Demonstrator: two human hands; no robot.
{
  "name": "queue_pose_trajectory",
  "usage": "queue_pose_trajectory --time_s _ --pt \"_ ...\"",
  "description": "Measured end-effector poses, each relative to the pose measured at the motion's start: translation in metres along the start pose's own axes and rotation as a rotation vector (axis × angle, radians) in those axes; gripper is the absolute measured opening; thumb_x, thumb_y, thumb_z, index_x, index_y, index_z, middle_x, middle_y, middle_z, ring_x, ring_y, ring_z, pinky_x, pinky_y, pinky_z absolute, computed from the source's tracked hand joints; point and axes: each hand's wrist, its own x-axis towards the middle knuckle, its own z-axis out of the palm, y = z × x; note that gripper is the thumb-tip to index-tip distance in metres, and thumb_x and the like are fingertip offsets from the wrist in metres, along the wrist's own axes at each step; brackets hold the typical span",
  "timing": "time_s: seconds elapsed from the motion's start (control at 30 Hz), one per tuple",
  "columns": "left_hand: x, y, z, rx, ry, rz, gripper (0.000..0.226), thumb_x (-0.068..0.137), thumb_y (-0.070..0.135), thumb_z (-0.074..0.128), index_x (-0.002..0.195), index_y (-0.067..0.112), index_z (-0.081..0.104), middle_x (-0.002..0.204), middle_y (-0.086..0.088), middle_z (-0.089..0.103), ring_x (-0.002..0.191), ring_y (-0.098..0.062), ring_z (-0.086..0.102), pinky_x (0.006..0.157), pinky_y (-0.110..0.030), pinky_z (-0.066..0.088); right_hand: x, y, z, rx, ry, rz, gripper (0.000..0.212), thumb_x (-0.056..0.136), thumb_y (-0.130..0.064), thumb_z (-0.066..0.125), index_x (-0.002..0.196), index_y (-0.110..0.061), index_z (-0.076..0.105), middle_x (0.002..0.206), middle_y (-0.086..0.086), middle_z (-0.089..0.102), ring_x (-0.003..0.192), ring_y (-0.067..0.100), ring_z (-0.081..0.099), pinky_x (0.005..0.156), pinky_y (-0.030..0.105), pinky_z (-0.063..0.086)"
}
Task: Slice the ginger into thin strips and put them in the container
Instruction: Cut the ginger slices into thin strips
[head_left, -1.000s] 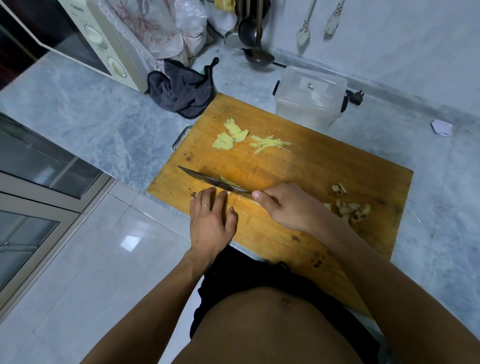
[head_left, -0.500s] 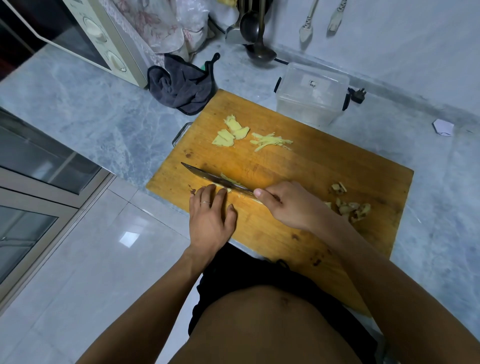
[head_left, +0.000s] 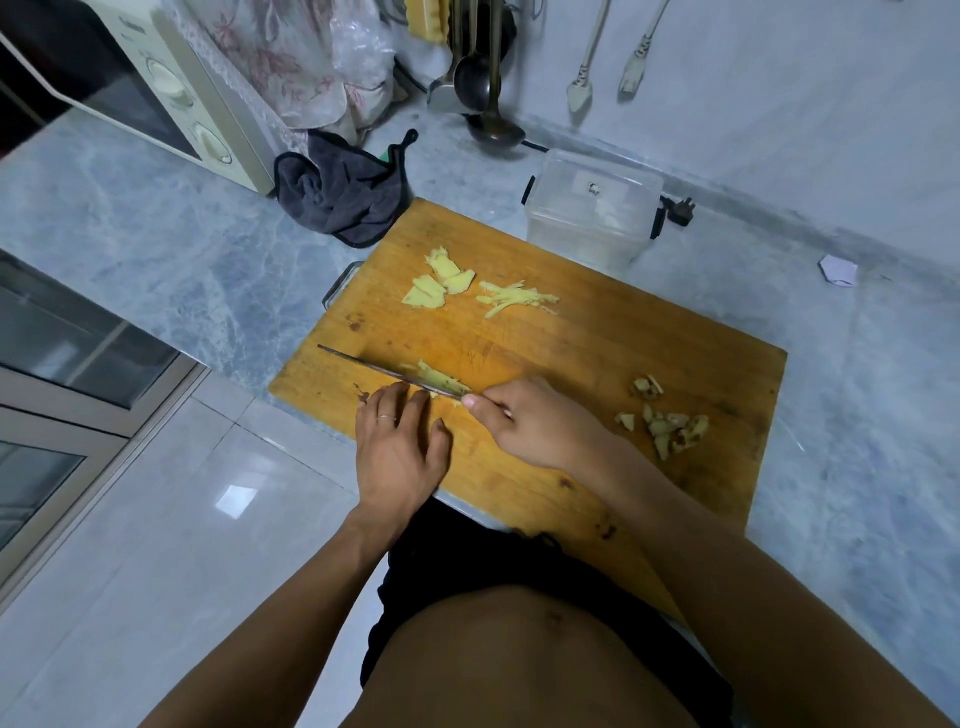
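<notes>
**Cutting ginger on a wooden board, the container waiting behind**

A person stands over a wooden cutting board (head_left: 597, 374) that lies on a grey marble desk (head_left: 156, 249). All places below are given from this board.

At the board's near left edge, the left hand (head_left: 400, 452) rests flat, its fingers (head_left: 387, 410) straight and close together, tips pressing down a small piece of ginger (head_left: 441, 382). This looks meant to steady the piece and keep the fingertips behind the blade. The right hand (head_left: 535, 426) grips the handle of a knife (head_left: 384, 371), fingers curled round it and the thumb laid forward toward the blade. The blade lies across the ginger, pointing to the board's left edge.

Toward the far left of the board sit flat ginger slices (head_left: 439, 283), and just right of them a small heap of thin strips (head_left: 514, 300), probably set aside to keep the cutting spot free. At the near right lie brownish peel scraps (head_left: 665, 423). A clear plastic container (head_left: 592, 208) stands touching the board's far edge, within reach for the strips. Its lid appears to be on.

Hard to make out: the knife handle is hidden inside the right hand, the left fingertips cover part of the ginger, and whether the container already holds any strips cannot be told.
</notes>
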Motion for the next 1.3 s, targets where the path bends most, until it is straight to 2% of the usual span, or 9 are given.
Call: queue_pose_trajectory --time_s 0.43,0.6,0.77,0.9,0.97,1.03,1.17,1.23,1.3 --pt "0.0 0.001 -0.008 0.005 -0.067 -0.016 0.045 0.089 0.037 0.052 0.121 0.009 0.067 0.129 -0.016 0.057 0.119 -0.037 0.047 0.103 -0.053 0.04 0.008 0.001 -0.007 0.077 0.048 0.019 0.054 0.104 -0.046 0.041 0.059 -0.017 0.034 0.055 -0.001 0.032 0.05 0.014 0.033 0.053 0.032 0.025" --pt "0.009 -0.008 -0.024 -0.191 -0.123 -0.073 0.037 0.085 0.037 0.06 0.114 0.018 0.073 0.125 -0.001 0.063 0.122 -0.023 0.049 0.103 -0.032 0.039 -0.001 0.003 -0.013 0.163 0.106 0.0 0.051 0.104 -0.045 0.04 0.064 -0.014 0.038 0.061 0.008 0.034 0.054 0.018 0.035 0.056 0.031 0.026" --pt "0.026 -0.011 -0.043 -0.54 -0.074 -0.284 0.014 0.093 0.016 0.066 0.1 0.022 0.076 0.105 0.014 0.072 0.102 0.0 0.063 0.092 -0.012 0.046 -0.009 0.0 -0.024 0.254 0.208 0.005 0.052 0.104 -0.047 0.041 0.063 -0.014 0.04 0.057 0.008 0.04 0.048 0.014 0.037 0.053 0.029 0.031" --pt "0.039 -0.006 -0.049 -0.694 -0.057 -0.39 0.016 0.094 0.009 0.065 0.094 0.021 0.076 0.097 0.013 0.075 0.097 0.0 0.068 0.088 -0.014 0.05 -0.015 0.001 -0.024 0.433 0.214 0.059 0.051 0.103 -0.05 0.04 0.066 -0.015 0.043 0.057 0.008 0.047 0.043 0.013 0.041 0.044 0.023 0.036" --pt "0.045 0.0 -0.051 -0.742 -0.06 -0.385 0.014 0.093 0.006 0.064 0.097 0.013 0.076 0.098 0.007 0.076 0.096 -0.002 0.069 0.09 -0.017 0.051 -0.017 0.0 -0.02 0.562 0.219 0.094 0.05 0.102 -0.051 0.041 0.069 -0.014 0.044 0.059 0.009 0.049 0.043 0.013 0.042 0.042 0.023 0.037" --pt "0.046 0.009 -0.054 -0.744 -0.108 -0.35 0.015 0.091 0.001 0.065 0.099 0.009 0.076 0.096 0.005 0.074 0.087 0.006 0.066 0.083 -0.011 0.05 -0.017 -0.001 -0.015 0.701 0.24 0.134 0.047 0.102 -0.051 0.042 0.075 -0.013 0.046 0.06 0.009 0.051 0.042 0.014 0.042 0.041 0.023 0.037" --pt "0.045 0.021 -0.047 -0.635 -0.219 -0.223 0.023 0.087 0.005 0.071 0.094 0.026 0.074 0.095 0.008 0.073 0.083 0.0 0.065 0.08 -0.01 0.048 -0.012 -0.007 -0.01 0.879 0.286 0.215 0.043 0.101 -0.053 0.044 0.081 -0.016 0.051 0.058 0.008 0.052 0.041 0.016 0.041 0.043 0.024 0.036" --pt "0.048 0.027 -0.045 -0.641 -0.266 -0.261 0.016 0.087 0.01 0.073 0.096 0.023 0.074 0.091 0.008 0.073 0.079 -0.002 0.065 0.079 -0.011 0.049 -0.012 -0.009 -0.009 0.944 0.289 0.243 0.041 0.101 -0.053 0.045 0.084 -0.016 0.054 0.057 0.007 0.052 0.04 0.016 0.04 0.042 0.023 0.035" --pt "0.052 0.033 -0.044 -0.836 -0.331 -0.411 0.011 0.089 0.009 0.072 0.1 0.012 0.072 0.08 0.004 0.072 0.071 -0.002 0.065 0.073 -0.014 0.05 -0.013 -0.008 -0.008 1.003 0.285 0.261 0.041 0.1 -0.053 0.046 0.085 -0.016 0.055 0.057 0.006 0.052 0.04 0.016 0.039 0.042 0.022 0.034"
